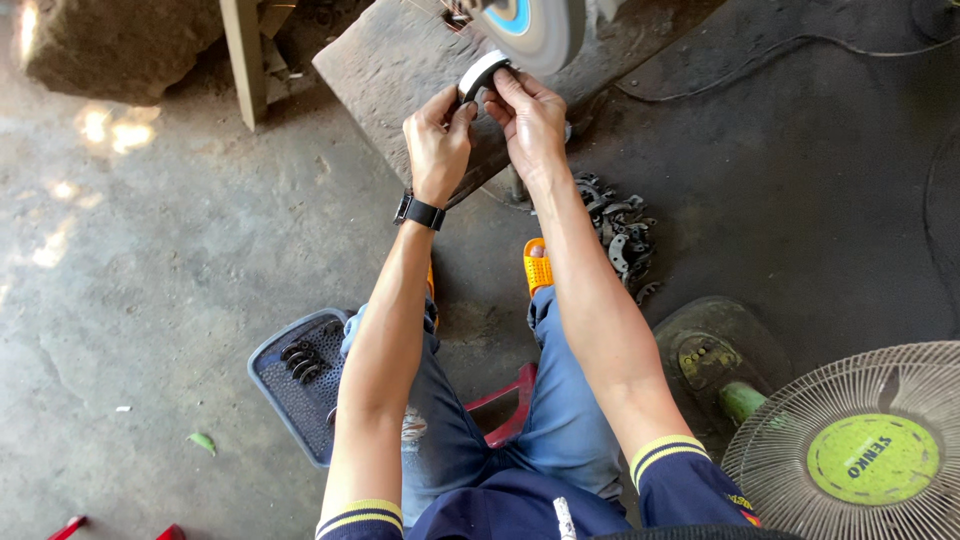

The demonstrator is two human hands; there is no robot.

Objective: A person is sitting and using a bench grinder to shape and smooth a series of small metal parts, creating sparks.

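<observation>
Grey metal, a curved ring-shaped part [482, 72], is pinched between the fingertips of the left hand [438, 140] and the right hand [530, 118], both closed on it, and is held against the rim of a grinding wheel [540, 35] with a round blue label at its hub. A heap of dark metal parts [618, 235] lies just right of the right forearm, near an orange sandal [538, 268]. A grey perforated tray [290, 400] with a few dark rings sits by the left knee. A fan [850, 450] with a round green centre label fills the lower right corner. Bare concrete floor [150, 270] lies open to the left.
</observation>
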